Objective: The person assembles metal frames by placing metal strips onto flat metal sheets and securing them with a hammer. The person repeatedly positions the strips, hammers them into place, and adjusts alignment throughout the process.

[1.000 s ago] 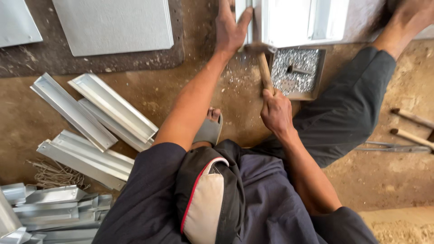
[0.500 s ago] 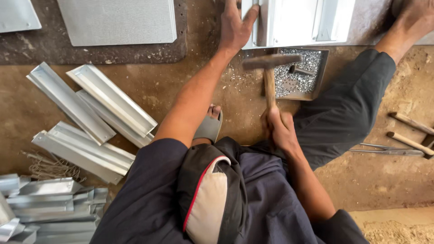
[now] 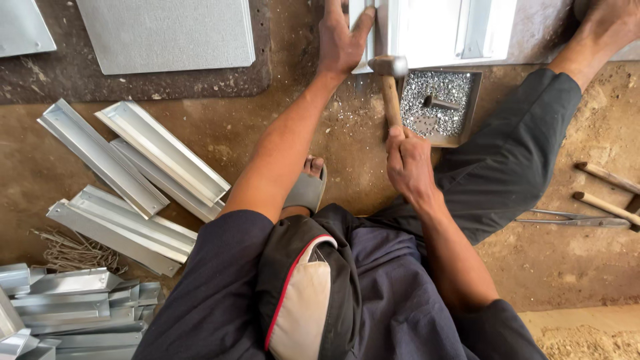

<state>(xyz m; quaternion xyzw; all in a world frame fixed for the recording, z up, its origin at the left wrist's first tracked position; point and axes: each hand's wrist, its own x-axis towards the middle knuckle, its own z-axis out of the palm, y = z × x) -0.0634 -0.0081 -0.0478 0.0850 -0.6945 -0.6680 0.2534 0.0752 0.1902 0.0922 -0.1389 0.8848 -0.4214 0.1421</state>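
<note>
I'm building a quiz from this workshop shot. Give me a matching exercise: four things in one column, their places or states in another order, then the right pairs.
Things:
1. hammer
2. left hand
3. small tray of metal bits
4. metal channels

Places or states:
A. lying loose on the dirt floor, left of the person
B. gripped by the right hand at its wooden handle
C. pressed flat on the white metal frame
D. on the floor just right of the hammer head

Pairs: 1-B, 2-C, 3-D, 4-A

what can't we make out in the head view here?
- White metal frame: top cut off by the frame edge.
- Spot under the hammer head: hidden by the head.
- Left hand fingertips: cut off at the top edge.
- Right hand grip: handle end covered by the fingers.
</note>
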